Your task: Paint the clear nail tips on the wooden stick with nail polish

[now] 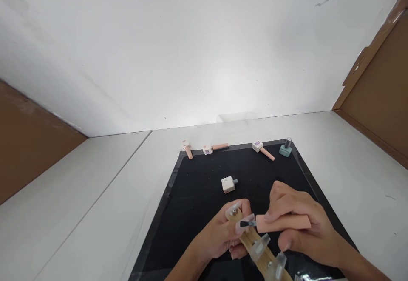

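Note:
My left hand [218,236] is wrapped round a wooden strip [247,239] that carries several clear false nail tips [260,247] fixed along it. The strip slants toward the bottom of the view. In my right hand [306,204] is a nail polish brush [283,223], gripped by its long peach cap handle. Its dark bristles touch or hover just over a pinkish nail tip near my left thumb; I cannot tell which. Beyond my hands, a white square polish bottle [228,184] lies on its side, uncapped, its neck pointing right.
A black mat [194,213] with taped edges covers part of the white table [105,213]. Along its far edge lie white bottles with peach caps [188,151], [219,146], [267,153]. A teal bottle [285,150] stands at the far right corner. Brown cardboard panels [382,81] flank both sides.

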The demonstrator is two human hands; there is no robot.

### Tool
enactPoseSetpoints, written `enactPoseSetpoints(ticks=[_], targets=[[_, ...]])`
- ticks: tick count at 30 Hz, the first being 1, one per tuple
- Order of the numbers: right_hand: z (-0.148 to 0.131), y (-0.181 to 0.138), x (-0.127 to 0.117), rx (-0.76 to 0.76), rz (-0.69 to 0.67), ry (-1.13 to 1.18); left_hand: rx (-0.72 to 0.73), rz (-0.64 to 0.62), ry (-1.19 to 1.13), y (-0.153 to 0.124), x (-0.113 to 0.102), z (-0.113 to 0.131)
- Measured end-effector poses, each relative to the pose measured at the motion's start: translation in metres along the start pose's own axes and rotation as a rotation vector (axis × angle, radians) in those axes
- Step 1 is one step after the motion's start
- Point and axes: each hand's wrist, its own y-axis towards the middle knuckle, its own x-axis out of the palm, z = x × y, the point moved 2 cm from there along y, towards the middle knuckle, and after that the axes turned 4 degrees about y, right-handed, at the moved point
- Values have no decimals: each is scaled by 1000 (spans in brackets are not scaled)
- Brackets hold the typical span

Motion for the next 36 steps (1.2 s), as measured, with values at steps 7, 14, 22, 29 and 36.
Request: enactPoseSetpoints(ticks=[7,14,22,29,36], targets=[[-5,4,-1,-59,-81,-151,-24,38,-21,2,0,0],[-2,1,0,-79,2,-168,-41,53,-11,-3,-8,-4],[-5,3,-2,-54,-73,-129,-27,29,-21,5,0,-2],[-5,2,-1,-67,7,-163,-49,74,6,1,-5,-4],[-7,6,-1,-75,-69,-205,-39,64,39,4,-4,-6]])
